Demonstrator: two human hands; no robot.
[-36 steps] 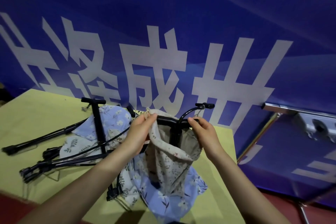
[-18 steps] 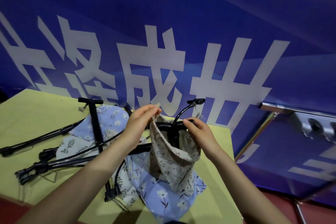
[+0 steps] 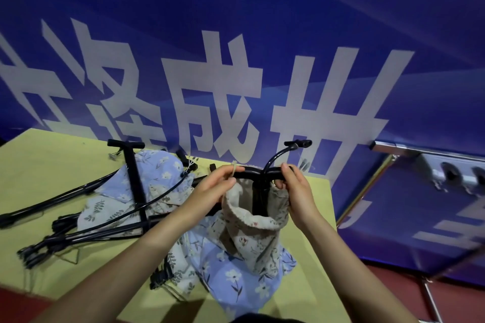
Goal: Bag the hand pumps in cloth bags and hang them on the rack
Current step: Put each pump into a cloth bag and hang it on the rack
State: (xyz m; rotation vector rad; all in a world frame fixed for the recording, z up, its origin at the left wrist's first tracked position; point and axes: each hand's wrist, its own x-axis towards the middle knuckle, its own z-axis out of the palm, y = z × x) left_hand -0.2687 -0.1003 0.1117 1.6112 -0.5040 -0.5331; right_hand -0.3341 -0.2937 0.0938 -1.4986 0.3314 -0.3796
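A black hand pump [image 3: 258, 177] stands upright inside a beige floral cloth bag [image 3: 252, 238], its T-handle and curved hose sticking out above the bag's mouth. My left hand [image 3: 212, 189] pinches the bag's pale drawstring at the left end of the handle. My right hand [image 3: 295, 186] grips the bag's rim at the right end of the handle. Several more black hand pumps [image 3: 78, 220] lie on the yellow table [image 3: 39, 165] to the left, over blue and white floral cloth bags [image 3: 162, 173].
A blue floral bag [image 3: 236, 278] lies under the held bag near the table's front edge. A blue banner with large white characters [image 3: 236, 86] fills the background. A chrome rack [image 3: 409, 149] with a slanted leg stands to the right, beyond the table.
The bag's mouth has slid lower on the pump, baring the handle. Both hands rose to the handle's ends, and my left hand now pinches the drawstring.
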